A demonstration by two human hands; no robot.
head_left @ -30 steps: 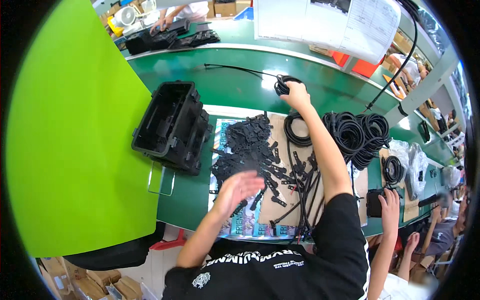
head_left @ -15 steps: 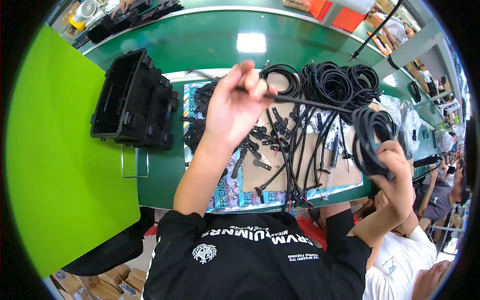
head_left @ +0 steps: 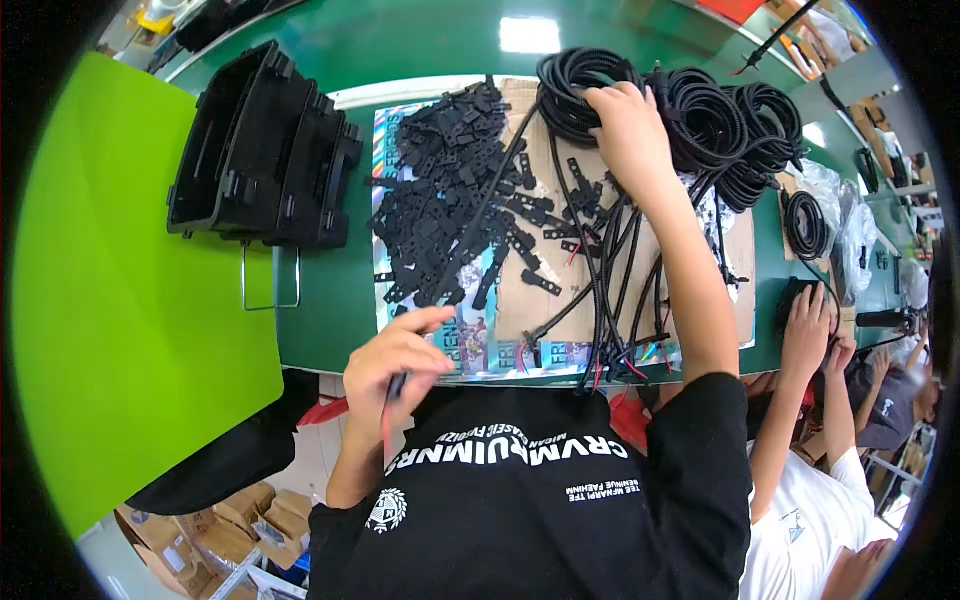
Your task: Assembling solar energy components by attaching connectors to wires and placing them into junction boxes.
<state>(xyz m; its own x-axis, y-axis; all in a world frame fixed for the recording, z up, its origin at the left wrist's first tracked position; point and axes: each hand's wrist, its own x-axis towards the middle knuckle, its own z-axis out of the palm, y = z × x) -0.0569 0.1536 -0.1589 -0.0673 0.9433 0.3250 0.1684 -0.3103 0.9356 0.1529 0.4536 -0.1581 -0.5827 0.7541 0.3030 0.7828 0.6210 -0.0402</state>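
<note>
My right hand (head_left: 630, 125) reaches across to the back of the table, fingers curled onto a coil of black corrugated cable (head_left: 572, 75). A straight length of this cable runs down to the left towards my left hand (head_left: 395, 360), near the table's front edge. That hand is closed on the black cable end (head_left: 397, 386), and a thin red wire hangs below it, slightly blurred. Between my hands lies a heap of small black perforated plastic pieces (head_left: 440, 160). Several cable ends (head_left: 600, 330) with red wire tips spread over the cardboard (head_left: 525, 290).
More coiled black cables (head_left: 705, 115) lie right of my right hand. Black plastic cases (head_left: 235, 150) stand at the left beside a bright green board (head_left: 110, 280). On my right, a co-worker's hands (head_left: 815, 335) work near another coil (head_left: 805, 225) and clear plastic bags (head_left: 855, 240).
My right hand has brought the coil leftward onto the back of the table. The left hand has dropped from mid-air to the front edge with the cable end. The view has shifted slightly.
</note>
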